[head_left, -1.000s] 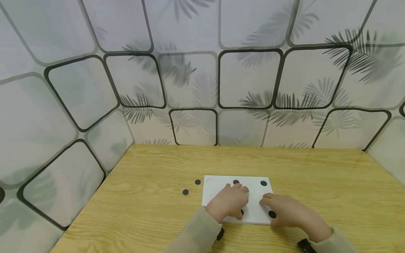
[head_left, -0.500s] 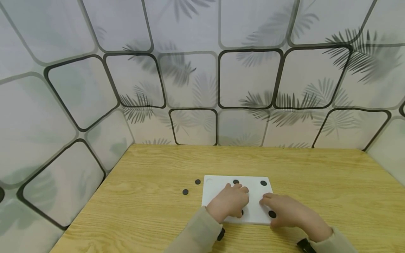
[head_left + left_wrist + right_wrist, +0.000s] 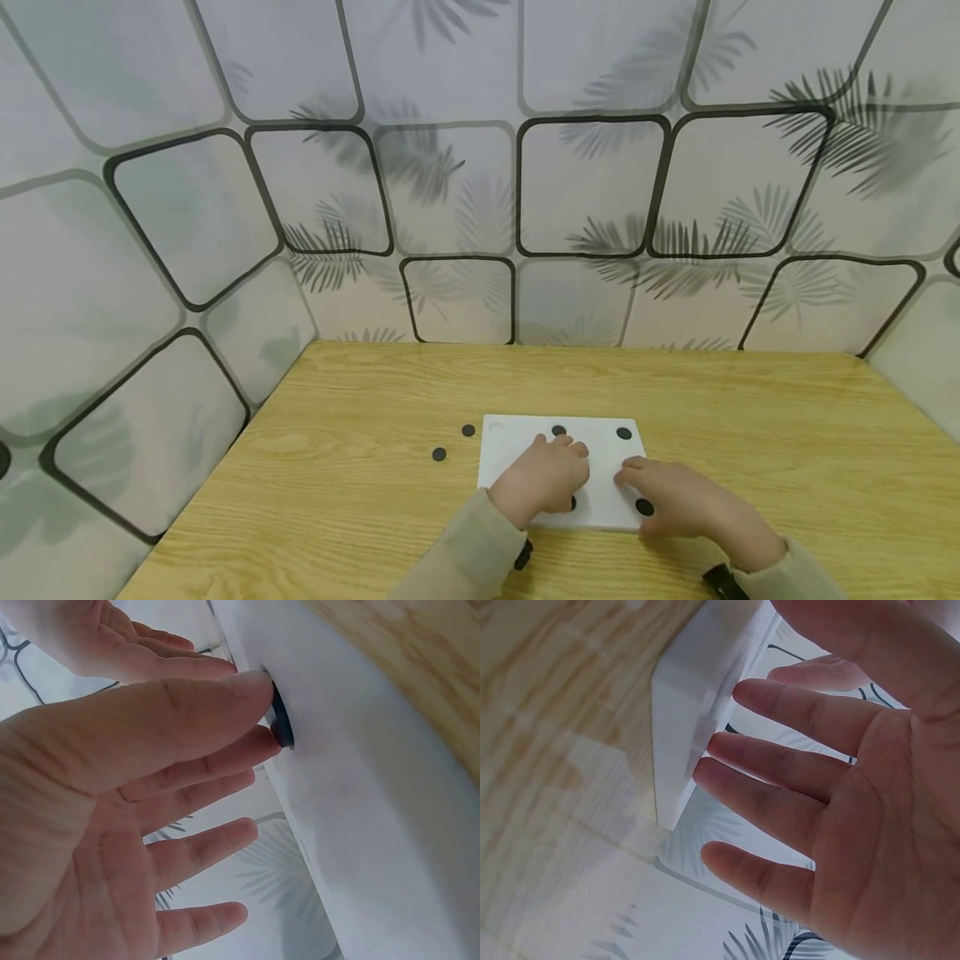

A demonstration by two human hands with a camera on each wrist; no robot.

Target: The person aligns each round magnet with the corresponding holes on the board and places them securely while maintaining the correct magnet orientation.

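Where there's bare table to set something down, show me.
Free: table right of the right hand, the strip between white board and wall, and left of the two loose discs. Crowded: the board, with black discs, the left hand and the right.

I wear long sleeves in a pale, plain beige, the left sleeve (image 3: 465, 550) and the right sleeve (image 3: 795, 575) matching in colour. Something black sits at each wrist (its details are too small to make out): a stubby left wrist piece (image 3: 522, 555) and a more strap-like right wrist piece (image 3: 725, 582). My left hand (image 3: 546, 475) and right hand (image 3: 678, 500) are bare, their palms finely creased.
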